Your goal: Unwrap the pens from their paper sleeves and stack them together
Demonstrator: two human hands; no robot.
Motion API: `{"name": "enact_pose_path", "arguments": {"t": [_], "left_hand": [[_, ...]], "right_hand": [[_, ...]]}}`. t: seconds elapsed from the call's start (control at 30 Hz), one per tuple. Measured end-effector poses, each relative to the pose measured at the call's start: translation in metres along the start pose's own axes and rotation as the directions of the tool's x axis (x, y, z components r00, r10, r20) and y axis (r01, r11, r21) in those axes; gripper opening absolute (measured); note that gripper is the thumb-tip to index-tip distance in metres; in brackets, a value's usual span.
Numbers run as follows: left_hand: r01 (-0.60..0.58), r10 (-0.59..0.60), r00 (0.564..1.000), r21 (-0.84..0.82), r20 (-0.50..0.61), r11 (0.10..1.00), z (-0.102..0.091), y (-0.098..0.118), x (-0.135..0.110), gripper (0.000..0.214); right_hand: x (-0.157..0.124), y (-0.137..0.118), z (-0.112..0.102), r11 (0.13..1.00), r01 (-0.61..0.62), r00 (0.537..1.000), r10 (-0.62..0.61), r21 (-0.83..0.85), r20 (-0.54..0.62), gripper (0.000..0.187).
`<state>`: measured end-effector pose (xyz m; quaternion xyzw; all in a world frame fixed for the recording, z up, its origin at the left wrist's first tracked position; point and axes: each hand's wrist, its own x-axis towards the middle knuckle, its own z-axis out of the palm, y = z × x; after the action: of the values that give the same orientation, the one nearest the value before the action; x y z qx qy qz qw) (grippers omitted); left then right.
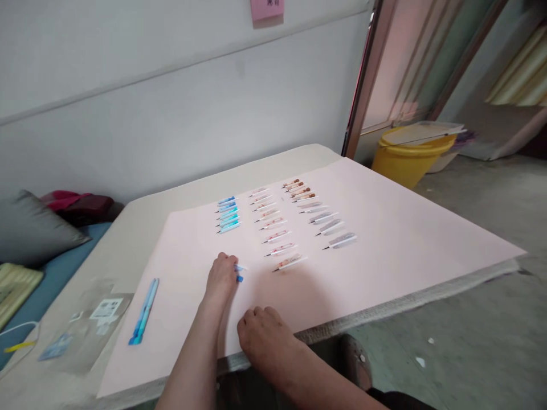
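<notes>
My left hand (222,274) is closed over light-blue pens (240,279) low on the pink sheet. Their ends stick out to the right of its fingers; the rest is hidden under the hand. My right hand (262,333) rests at the near edge with its fingers curled under, so anything inside cannot be seen. Further back lies a column of blue pens (228,215). Right of it run a column of white pens with reddish patterns (277,234), brown-topped pens (301,191) and grey-patterned pens (337,228). Two more blue pens (144,312) lie together at the left.
The pink sheet (384,245) covers most of a pale table (158,202) against a white wall. Clear plastic packaging (92,319) lies at the table's left. Beyond that is a grey cushion (34,228). A yellow bin (405,156) stands on the floor at the right.
</notes>
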<state>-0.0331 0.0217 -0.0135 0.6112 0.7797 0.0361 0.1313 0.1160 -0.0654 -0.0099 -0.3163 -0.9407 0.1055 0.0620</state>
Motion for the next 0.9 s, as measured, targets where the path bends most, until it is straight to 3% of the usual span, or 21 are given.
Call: {"name": "enact_pose_path", "arguments": {"t": [0.2, 0.57, 0.77, 0.9], "left_hand": [[-0.086, 0.092, 0.995, 0.105, -0.05, 0.991, 0.009, 0.004, 0.006, 0.026], [-0.116, 0.118, 0.993, 0.185, -0.003, 0.976, 0.004, -0.001, -0.008, 0.021], [-0.171, 0.17, 0.985, 0.121, 0.021, 0.978, 0.007, -0.005, -0.005, 0.024], [-0.221, 0.222, 0.975, 0.072, -0.005, 0.973, 0.013, 0.005, -0.005, 0.022]], "right_hand": [[0.0, 0.001, -0.001, 1.0, -0.001, 0.999, 0.001, 0.006, -0.036, 0.012], [0.004, 0.009, -0.006, 0.997, -0.077, 0.997, 0.077, 0.01, -0.021, 0.015], [0.005, 0.017, -0.016, 0.987, -0.161, 0.987, 0.161, 0.004, -0.004, 0.018], [0.006, 0.026, -0.019, 0.967, -0.253, 0.967, 0.253, -0.009, -0.016, 0.02]]}}
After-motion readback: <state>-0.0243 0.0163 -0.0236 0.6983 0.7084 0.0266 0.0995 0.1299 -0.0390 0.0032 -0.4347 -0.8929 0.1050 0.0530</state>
